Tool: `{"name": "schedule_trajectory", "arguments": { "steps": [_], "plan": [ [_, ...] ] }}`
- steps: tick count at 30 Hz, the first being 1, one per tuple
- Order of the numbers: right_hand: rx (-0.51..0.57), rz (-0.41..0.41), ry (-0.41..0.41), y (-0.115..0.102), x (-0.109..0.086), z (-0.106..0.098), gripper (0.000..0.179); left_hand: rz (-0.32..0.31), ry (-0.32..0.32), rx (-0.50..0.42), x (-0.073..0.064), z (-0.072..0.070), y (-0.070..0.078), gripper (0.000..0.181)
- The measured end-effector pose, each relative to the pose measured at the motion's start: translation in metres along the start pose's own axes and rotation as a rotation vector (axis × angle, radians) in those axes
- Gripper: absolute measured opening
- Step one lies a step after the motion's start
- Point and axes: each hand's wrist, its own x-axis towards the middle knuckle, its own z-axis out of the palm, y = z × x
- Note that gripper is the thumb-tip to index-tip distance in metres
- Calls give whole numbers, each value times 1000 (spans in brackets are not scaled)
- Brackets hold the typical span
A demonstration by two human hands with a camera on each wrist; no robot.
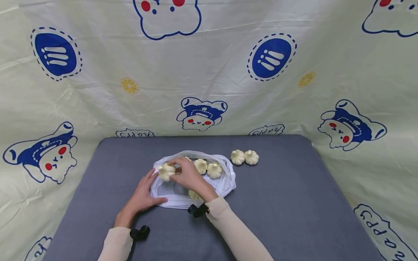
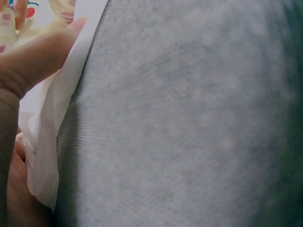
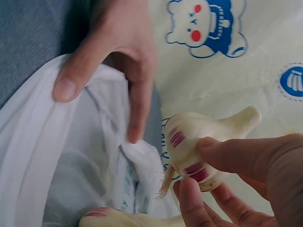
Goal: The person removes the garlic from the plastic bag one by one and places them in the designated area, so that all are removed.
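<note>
A garlic bulb with purple streaks and dry roots is pinched between the thumb and fingers of my right hand, above the left part of a white plastic bag. The bag lies with its mouth spread wide. My left hand rests at the bag's left rim, thumb and fingers apart; in the right wrist view its thumb lies on the plastic edge. Inside the bag are several more bulbs, some partly hidden by my right hand and wrist.
Two garlic bulbs sit side by side on the grey tabletop, just right of the bag. A pale cloth with cartoon prints hangs behind the table. Black straps with cameras are on both wrists.
</note>
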Motion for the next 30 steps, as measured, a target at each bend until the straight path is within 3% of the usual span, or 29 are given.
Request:
{"name": "schedule_trajectory", "arguments": {
  "steps": [12,22,30],
  "plan": [
    [130,-13,88,-1,-24,-16,39,13,17,15,0,0,0,106],
    [168,-24,181,10,-41,-31,39,-11,4,24,-2,0,1,108],
    [253,25,208,12,-50,-42,40,-10,5,18,0,1,0,108]
  ]
}}
